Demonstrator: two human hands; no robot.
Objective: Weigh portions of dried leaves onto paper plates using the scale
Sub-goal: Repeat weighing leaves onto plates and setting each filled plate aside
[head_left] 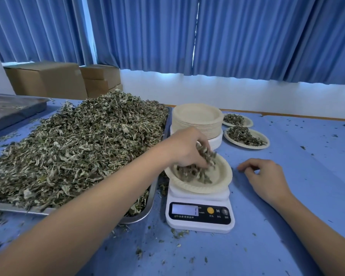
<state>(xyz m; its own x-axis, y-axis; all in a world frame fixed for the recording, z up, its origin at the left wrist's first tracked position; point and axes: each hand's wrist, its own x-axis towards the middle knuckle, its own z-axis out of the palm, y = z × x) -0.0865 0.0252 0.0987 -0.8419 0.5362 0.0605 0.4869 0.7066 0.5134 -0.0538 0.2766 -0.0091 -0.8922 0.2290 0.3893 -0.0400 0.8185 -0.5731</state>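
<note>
Table [287, 226], blue cover, leaf crumbs scattered all over.

Scale [199, 213]: white, digital, near mid of table's near edge. Display lit, reading too blurred to tell. Paper plate [225, 176] sits on its platform, with a small pile of leaves [191, 174] on the plate's left half.

L hand [187, 148]: over the plate, reaching from the left across the tray's corner. Fingers curled down round a clump of leaves [207, 155], and the clump hangs just above the pile. Fingertips are buried in leaf, so can't tell if they touch the plate.

R hand [265, 176]: rests on table just right of scale, apart from the plate. Fingers loosely curled, grasping nothing.

Metal tray [145, 212]: left side of table, just beside scale. Bulk heap of dried leaves [78, 148] is piled high in it and spills past its rims.

Stack of plates [197, 121]: beige, behind scale toward far edge, touching tray's right rim. It sits on a shorter white stack [215, 140].

2 filled plates right of the stack, each w/ a leaf portion: nearer plate [264, 141] and farther plate [248, 122] by the far edge, nearly touching each other.

2nd tray [14, 110]: far left corner, a few crumbs in it.

Bkgd: cardboard boxes [48, 80] behind table at left, blue curtains [247, 36] along the wall.
</note>
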